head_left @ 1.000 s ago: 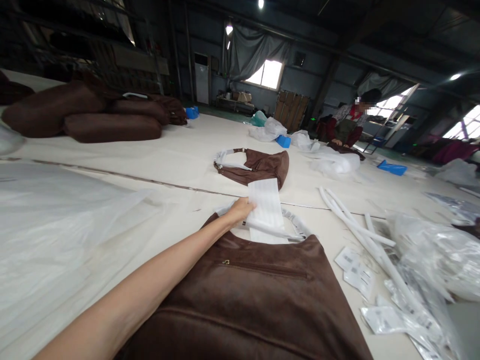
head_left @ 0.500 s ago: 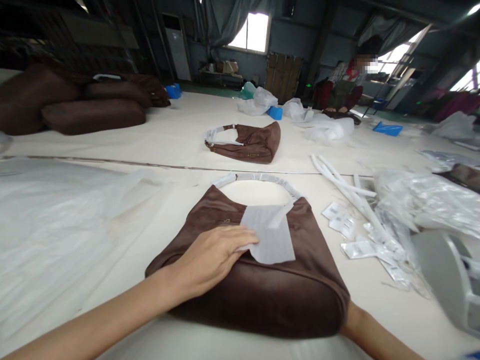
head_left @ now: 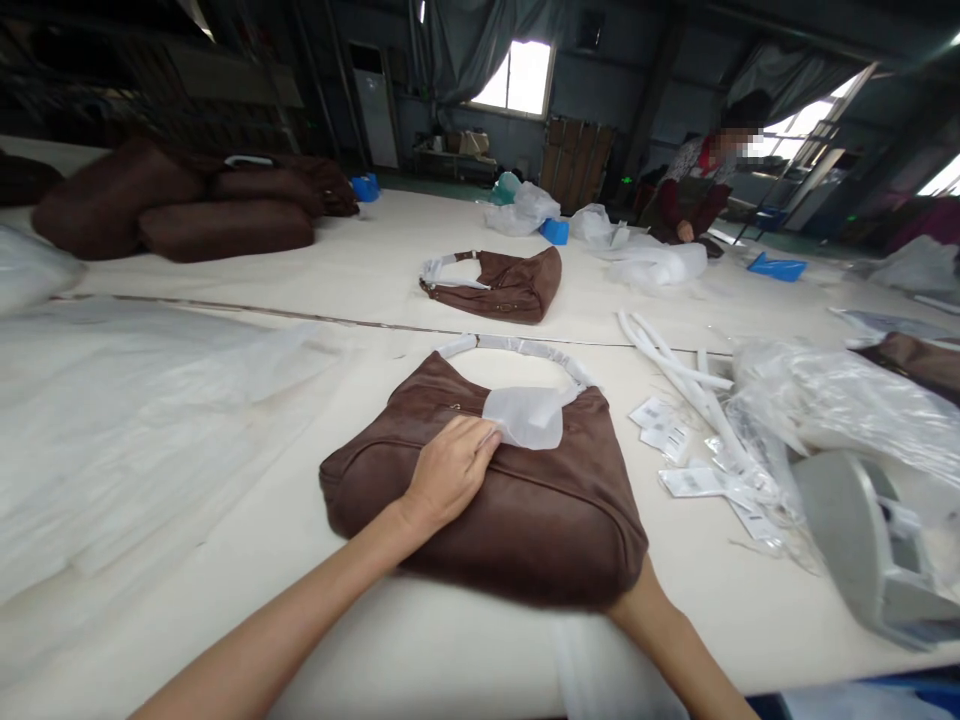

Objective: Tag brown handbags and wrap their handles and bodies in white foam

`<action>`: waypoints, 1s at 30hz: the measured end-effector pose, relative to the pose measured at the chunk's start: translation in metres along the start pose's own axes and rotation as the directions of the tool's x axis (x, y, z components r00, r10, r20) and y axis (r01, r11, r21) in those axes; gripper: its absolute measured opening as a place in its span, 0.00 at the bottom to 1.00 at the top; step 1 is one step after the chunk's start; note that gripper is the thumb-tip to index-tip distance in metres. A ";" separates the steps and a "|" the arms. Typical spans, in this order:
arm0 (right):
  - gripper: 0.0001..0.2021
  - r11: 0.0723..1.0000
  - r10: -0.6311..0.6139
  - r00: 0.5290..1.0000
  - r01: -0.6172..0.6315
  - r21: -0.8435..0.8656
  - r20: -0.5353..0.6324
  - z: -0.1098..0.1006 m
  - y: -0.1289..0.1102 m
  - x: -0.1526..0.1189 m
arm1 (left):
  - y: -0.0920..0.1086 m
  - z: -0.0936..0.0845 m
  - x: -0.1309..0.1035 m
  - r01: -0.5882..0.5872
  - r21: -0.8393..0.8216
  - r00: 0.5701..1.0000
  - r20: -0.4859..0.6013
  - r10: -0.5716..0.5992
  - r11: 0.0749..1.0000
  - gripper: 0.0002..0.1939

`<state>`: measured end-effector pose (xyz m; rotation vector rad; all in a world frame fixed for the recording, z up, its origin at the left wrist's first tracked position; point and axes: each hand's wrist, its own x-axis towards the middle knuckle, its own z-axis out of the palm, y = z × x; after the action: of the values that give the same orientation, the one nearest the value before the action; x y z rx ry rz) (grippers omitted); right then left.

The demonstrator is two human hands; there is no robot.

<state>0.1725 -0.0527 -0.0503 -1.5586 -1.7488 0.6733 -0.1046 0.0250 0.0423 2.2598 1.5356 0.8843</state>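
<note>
Two hands are at a brown handbag (head_left: pixel 517 510) near the worktop's (head_left: pixel 360 640) front edge.
The left hand (head_left: pixel 454 465) pinches a white sheet (head_left: pixel 525 416) with bent fingers; the right hand is hidden behind the bag, its opening I cannot tell.

head cam, fwd + down, bag (head_left: pixel 525 530) near

On the table (head_left: pixel 352 285) before me, the packing sheet (head_left: pixel 523 420) lay on the near handbag (head_left: pixel 517 530); the far handbag (head_left: pixel 525 283) lay behind, the tape dispenser (head_left: pixel 847 530) right, the plastic sheeting (head_left: pixel 142 420) left.
</note>
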 end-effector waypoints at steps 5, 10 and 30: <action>0.19 0.989 0.147 0.988 -0.146 0.014 -0.038 -0.038 -0.003 -0.040 | -0.029 -0.062 -0.022 0.075 0.072 0.994 0.076 -0.080 0.995 0.28; 0.34 0.836 0.459 0.888 -0.438 0.330 0.017 -0.039 -0.049 -0.042 | -0.059 -0.076 -0.054 0.237 0.112 0.969 0.044 -0.243 0.965 0.30; 0.11 0.787 -0.294 0.948 0.312 -0.532 0.121 -0.003 -0.051 -0.047 | 0.001 -0.087 0.008 0.328 -0.466 0.944 0.127 -0.304 0.822 0.18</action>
<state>0.1448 -0.1072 -0.0164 -1.5580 -2.2868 0.0224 -0.1561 0.0219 0.1134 1.6054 1.4163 0.9729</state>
